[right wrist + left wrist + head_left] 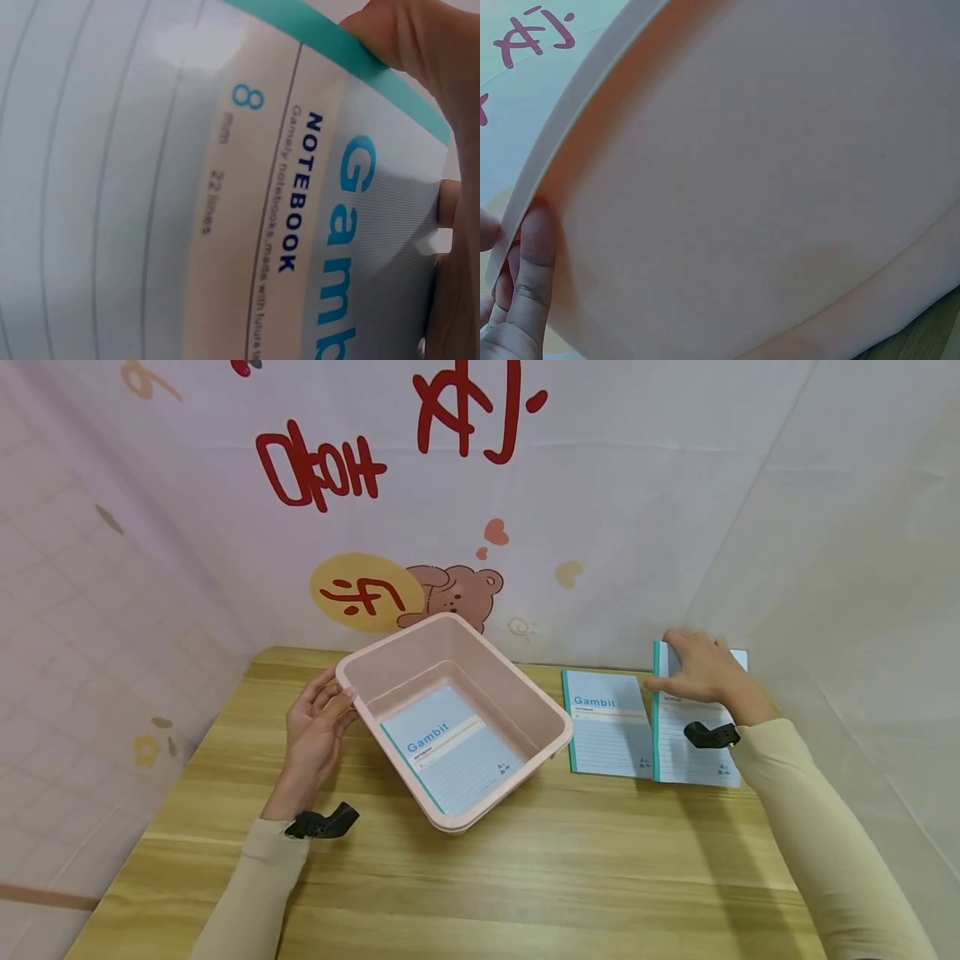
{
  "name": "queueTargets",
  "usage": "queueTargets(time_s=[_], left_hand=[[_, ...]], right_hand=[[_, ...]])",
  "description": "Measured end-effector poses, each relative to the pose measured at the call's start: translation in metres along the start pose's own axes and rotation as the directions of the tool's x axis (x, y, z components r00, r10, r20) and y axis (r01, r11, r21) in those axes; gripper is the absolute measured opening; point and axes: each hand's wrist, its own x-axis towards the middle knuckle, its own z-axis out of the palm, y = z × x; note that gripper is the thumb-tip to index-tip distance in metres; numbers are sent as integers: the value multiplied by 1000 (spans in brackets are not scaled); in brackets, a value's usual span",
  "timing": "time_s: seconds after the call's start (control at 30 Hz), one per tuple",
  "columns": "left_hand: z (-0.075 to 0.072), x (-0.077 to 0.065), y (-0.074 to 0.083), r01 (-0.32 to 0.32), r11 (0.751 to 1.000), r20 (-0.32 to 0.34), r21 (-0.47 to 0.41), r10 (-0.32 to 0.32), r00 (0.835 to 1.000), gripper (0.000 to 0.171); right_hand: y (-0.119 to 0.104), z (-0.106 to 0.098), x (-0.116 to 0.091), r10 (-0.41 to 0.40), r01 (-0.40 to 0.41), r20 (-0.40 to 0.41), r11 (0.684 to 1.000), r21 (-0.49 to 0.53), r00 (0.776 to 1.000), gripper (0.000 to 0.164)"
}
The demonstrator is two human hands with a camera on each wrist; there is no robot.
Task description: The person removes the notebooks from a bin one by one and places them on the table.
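Gripping a notebook at the table's far right.
From where I stand, the right hand holds it, thumb at the green spine, fingers at the top edge; a firm pinch and a level lift would spare the neighbouring notebook. The left hand pinches the rim of a pink tub, best kept steady, another notebook inside.

Long cream sleeves, plain; angular black mount at each wrist, markings too small to tell.
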Motion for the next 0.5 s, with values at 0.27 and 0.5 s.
queueTargets(time_s=[0.27, 0.5], left_hand=[[0, 0, -1, 0, 1000, -11, -10, 0, 1000, 54], [-1, 1, -1, -9, 1000, 1, -3, 9, 1000, 54]], right_hand=[[24, 12, -1, 19, -18, 36, 999, -32, 999, 80], [36, 22, 3, 22, -17, 65, 996, -82, 998, 86]])
